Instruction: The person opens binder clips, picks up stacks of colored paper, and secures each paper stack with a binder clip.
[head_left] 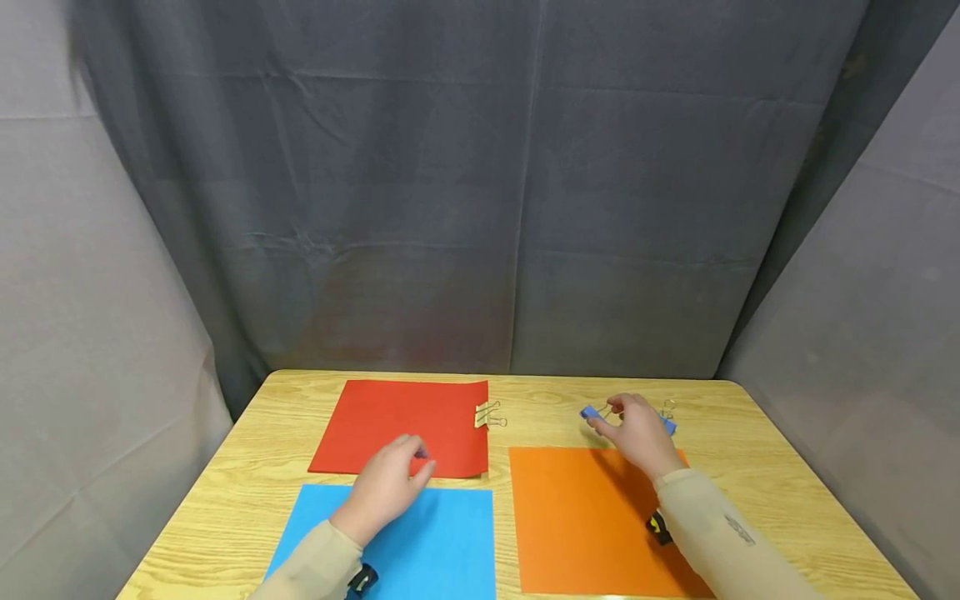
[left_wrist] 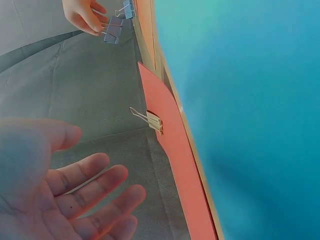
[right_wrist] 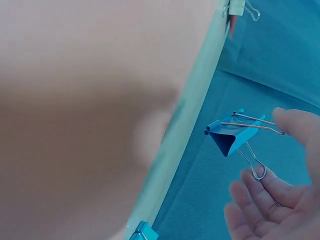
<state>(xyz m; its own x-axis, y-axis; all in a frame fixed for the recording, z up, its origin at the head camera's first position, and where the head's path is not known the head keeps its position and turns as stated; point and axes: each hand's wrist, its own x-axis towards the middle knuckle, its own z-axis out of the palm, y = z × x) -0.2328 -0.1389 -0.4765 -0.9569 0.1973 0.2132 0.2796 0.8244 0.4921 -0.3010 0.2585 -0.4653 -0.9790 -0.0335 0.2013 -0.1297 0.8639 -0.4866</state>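
My right hand (head_left: 637,432) pinches a blue binder clip (head_left: 591,413) by its wire handles, above the table behind the orange sheet (head_left: 577,525). In the right wrist view the thumb is at one handle of this binder clip (right_wrist: 232,136) and a fingertip at the other. A second blue binder clip (head_left: 667,425) rests on the table just right of that hand. Relaxed and holding nothing, my left hand (head_left: 386,482) hovers over the blue sheet (head_left: 450,542) and the near edge of the red sheet (head_left: 412,417). A yellow binder clip (head_left: 482,416) grips the red sheet's right edge.
The wooden table (head_left: 262,442) ends at a dark grey curtain (head_left: 420,183) at the back. Light grey cloth walls (head_left: 90,333) stand on both sides. The red sheet lies behind the blue one, with the orange sheet to the right.
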